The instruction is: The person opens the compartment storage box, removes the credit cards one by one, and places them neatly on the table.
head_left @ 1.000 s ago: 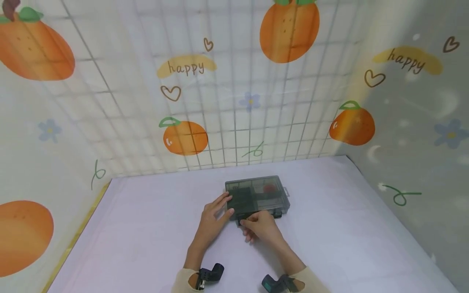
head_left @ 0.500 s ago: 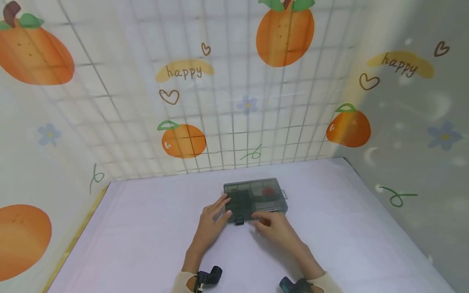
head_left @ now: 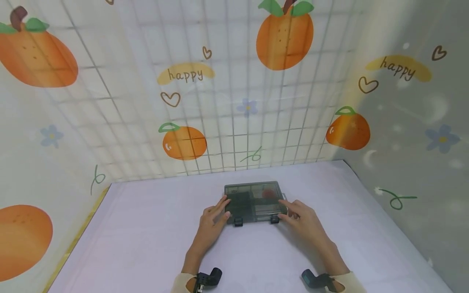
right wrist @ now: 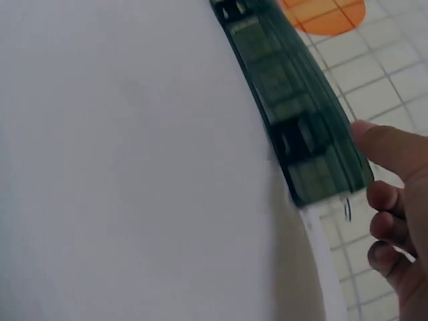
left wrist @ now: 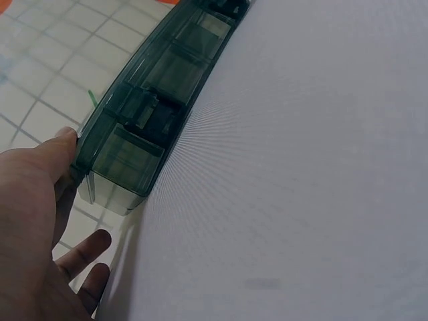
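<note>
A dark, see-through plastic compartment box (head_left: pixel 265 208) lies flat on the table with its lid down. Two latches line its front: the left latch (head_left: pixel 238 221) and the right latch (head_left: pixel 274 219). Something red (head_left: pixel 269 193) shows through the lid. My left hand (head_left: pixel 211 221) rests against the box's left end, fingers fairly straight; in the left wrist view its thumb (left wrist: pixel 65 137) touches the lid edge. At the right end, my right hand (head_left: pixel 304 217) touches the box with thumb and index finger. The right wrist view shows its other fingers (right wrist: pixel 386 227) bent, apart from the box.
A white-covered table (head_left: pixel 154 228) spreads around the box. Behind it hangs a pale curtain (head_left: pixel 227 81) printed with oranges, in front of a grid. Each wrist carries a small black camera, the left camera (head_left: pixel 210 277) and the right camera (head_left: pixel 315 280).
My right hand has moved from the left latch along the front to the box's right end, uncovering both latches. My left hand has stayed at the left end.
</note>
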The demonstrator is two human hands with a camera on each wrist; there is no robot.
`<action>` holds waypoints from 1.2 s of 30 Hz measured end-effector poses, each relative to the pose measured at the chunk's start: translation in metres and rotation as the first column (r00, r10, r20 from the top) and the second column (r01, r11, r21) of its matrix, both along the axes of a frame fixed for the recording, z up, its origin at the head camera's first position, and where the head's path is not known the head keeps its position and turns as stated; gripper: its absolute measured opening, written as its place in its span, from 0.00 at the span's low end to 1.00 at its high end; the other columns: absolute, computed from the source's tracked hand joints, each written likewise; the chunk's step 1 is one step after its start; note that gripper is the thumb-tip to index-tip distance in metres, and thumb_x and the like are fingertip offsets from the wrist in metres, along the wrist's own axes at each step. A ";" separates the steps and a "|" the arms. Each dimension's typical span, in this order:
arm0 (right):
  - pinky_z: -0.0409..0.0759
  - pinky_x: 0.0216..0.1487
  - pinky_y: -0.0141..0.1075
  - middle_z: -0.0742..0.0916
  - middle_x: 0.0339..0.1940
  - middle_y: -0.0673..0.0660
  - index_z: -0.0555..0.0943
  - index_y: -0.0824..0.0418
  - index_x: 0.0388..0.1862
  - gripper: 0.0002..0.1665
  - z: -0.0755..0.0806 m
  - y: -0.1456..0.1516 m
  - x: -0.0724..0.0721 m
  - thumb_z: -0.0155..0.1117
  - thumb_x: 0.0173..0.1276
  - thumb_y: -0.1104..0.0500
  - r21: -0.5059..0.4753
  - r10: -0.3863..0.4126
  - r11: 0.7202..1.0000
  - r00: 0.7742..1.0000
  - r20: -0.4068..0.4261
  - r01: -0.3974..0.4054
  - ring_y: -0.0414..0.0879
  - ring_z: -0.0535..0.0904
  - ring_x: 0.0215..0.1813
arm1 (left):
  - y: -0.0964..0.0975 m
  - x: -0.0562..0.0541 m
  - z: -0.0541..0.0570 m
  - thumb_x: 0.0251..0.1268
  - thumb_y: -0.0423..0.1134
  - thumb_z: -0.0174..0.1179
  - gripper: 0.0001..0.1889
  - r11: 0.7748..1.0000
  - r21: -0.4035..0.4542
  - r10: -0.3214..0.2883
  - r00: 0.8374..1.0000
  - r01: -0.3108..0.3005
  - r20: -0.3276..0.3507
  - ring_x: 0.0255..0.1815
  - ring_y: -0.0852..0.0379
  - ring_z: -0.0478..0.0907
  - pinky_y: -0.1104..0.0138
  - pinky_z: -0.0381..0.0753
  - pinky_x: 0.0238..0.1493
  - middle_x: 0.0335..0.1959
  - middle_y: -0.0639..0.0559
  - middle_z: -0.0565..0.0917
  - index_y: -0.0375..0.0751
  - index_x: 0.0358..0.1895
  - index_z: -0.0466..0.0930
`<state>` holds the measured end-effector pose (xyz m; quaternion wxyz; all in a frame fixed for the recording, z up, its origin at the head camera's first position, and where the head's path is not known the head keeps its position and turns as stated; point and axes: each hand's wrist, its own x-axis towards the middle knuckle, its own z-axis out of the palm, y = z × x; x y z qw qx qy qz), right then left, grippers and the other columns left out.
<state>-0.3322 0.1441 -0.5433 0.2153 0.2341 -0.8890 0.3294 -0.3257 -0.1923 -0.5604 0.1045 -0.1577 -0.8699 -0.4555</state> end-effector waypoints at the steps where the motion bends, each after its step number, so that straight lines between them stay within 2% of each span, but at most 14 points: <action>1: 0.70 0.27 0.30 0.75 0.30 0.43 0.83 0.54 0.62 0.29 -0.001 0.005 -0.002 0.76 0.61 0.53 0.005 0.006 1.000 1.000 0.028 -0.006 0.36 0.66 0.29 | 0.000 0.000 0.000 0.77 0.55 0.52 0.28 1.000 -0.004 0.003 1.000 -0.003 0.004 0.68 0.46 0.63 0.36 0.61 0.64 0.77 0.65 0.61 0.53 0.75 0.67; 5: 0.73 0.33 0.31 0.77 0.38 0.49 0.81 0.53 0.65 0.32 -0.006 0.018 -0.011 0.75 0.62 0.51 -0.018 0.067 0.998 0.985 0.161 -0.065 0.41 0.69 0.35 | 0.001 0.001 -0.001 0.78 0.55 0.50 0.28 1.000 -0.007 0.012 1.000 -0.012 0.009 0.68 0.45 0.63 0.36 0.60 0.63 0.78 0.65 0.60 0.53 0.75 0.66; 8: 0.73 0.34 0.31 0.78 0.41 0.51 0.81 0.52 0.65 0.32 -0.008 0.022 -0.016 0.74 0.62 0.51 -0.040 0.103 0.994 0.973 0.205 -0.097 0.43 0.70 0.37 | 0.001 0.001 0.000 0.79 0.54 0.49 0.27 1.000 0.004 0.006 1.000 -0.006 0.003 0.68 0.43 0.62 0.35 0.60 0.63 0.78 0.63 0.60 0.52 0.76 0.66; 13: 0.72 0.33 0.31 0.79 0.41 0.51 0.83 0.54 0.62 0.30 -0.006 0.022 -0.018 0.76 0.59 0.54 -0.073 0.133 0.990 0.976 0.174 -0.122 0.44 0.70 0.37 | -0.001 -0.002 0.000 0.81 0.54 0.46 0.27 0.999 0.051 0.010 1.000 -0.012 0.027 0.69 0.42 0.62 0.37 0.61 0.64 0.77 0.60 0.63 0.56 0.77 0.62; 20: 0.73 0.32 0.30 0.80 0.40 0.53 0.84 0.57 0.61 0.29 0.002 0.023 -0.017 0.76 0.59 0.54 -0.082 0.112 0.992 0.977 0.183 -0.099 0.41 0.70 0.35 | 0.000 -0.005 -0.003 0.83 0.52 0.42 0.24 0.993 0.098 0.063 0.994 -0.071 0.088 0.69 0.45 0.62 0.40 0.63 0.65 0.69 0.55 0.73 0.65 0.77 0.61; 25: 0.74 0.32 0.31 0.80 0.39 0.49 0.85 0.56 0.60 0.27 0.015 0.023 -0.018 0.76 0.60 0.54 -0.109 0.086 0.992 0.976 0.200 -0.065 0.42 0.71 0.36 | 0.003 -0.005 -0.005 0.83 0.51 0.42 0.24 0.989 0.094 0.110 0.990 -0.118 0.087 0.68 0.46 0.64 0.40 0.65 0.63 0.65 0.47 0.75 0.63 0.77 0.62; 29: 0.74 0.33 0.31 0.80 0.39 0.49 0.85 0.55 0.59 0.27 0.024 0.023 -0.018 0.75 0.61 0.53 -0.104 0.051 0.994 0.977 0.209 -0.029 0.43 0.71 0.38 | 0.006 -0.003 -0.005 0.80 0.55 0.46 0.27 0.989 0.060 0.129 0.987 -0.135 0.091 0.69 0.47 0.63 0.40 0.66 0.63 0.67 0.44 0.72 0.64 0.78 0.60; 33: 0.76 0.33 0.33 0.81 0.40 0.52 0.85 0.56 0.59 0.26 0.030 0.021 -0.019 0.75 0.62 0.53 -0.103 0.048 0.994 0.976 0.214 -0.027 0.44 0.72 0.38 | 0.006 -0.001 -0.004 0.76 0.59 0.50 0.30 0.989 0.032 0.140 0.986 -0.143 0.086 0.68 0.47 0.64 0.40 0.65 0.64 0.70 0.45 0.70 0.61 0.77 0.61; 36: 0.76 0.34 0.32 0.81 0.39 0.50 0.85 0.56 0.59 0.25 0.032 0.019 -0.020 0.74 0.63 0.52 -0.094 0.040 0.995 0.982 0.185 -0.022 0.43 0.73 0.38 | 0.004 -0.001 -0.005 0.76 0.59 0.51 0.30 0.990 0.031 0.135 0.988 -0.137 0.070 0.67 0.47 0.65 0.42 0.66 0.64 0.71 0.48 0.71 0.56 0.76 0.64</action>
